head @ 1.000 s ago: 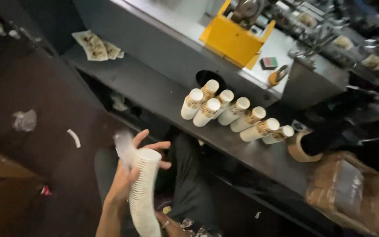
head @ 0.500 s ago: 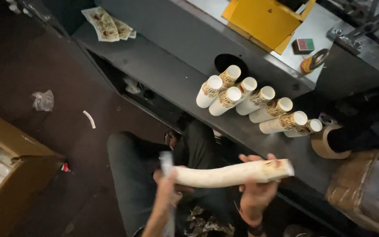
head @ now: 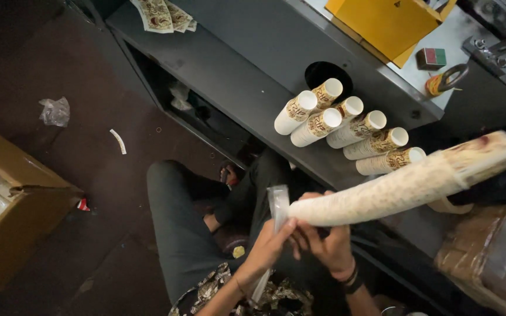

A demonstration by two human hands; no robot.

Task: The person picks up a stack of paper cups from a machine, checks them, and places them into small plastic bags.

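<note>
The long stack of nested paper cups (head: 405, 184) lies across my lap, light, crushable and apt to bend, so I clamp my right hand (head: 326, 246) round its near end; my left hand (head: 270, 246) pinches the clear plastic sleeve (head: 277, 205).

So both hands sit low in the middle, left hand (head: 270, 246) just left of the right hand (head: 326, 248), touching. The long stack of cups (head: 405, 184) runs from them up to the right. Beyond the hands, cup stacks (head: 346, 126) lie on the shelf (head: 229, 88). A cardboard box (head: 13, 205) sits on the floor far left of them, a paper bundle (head: 487, 251) to their right.
</note>
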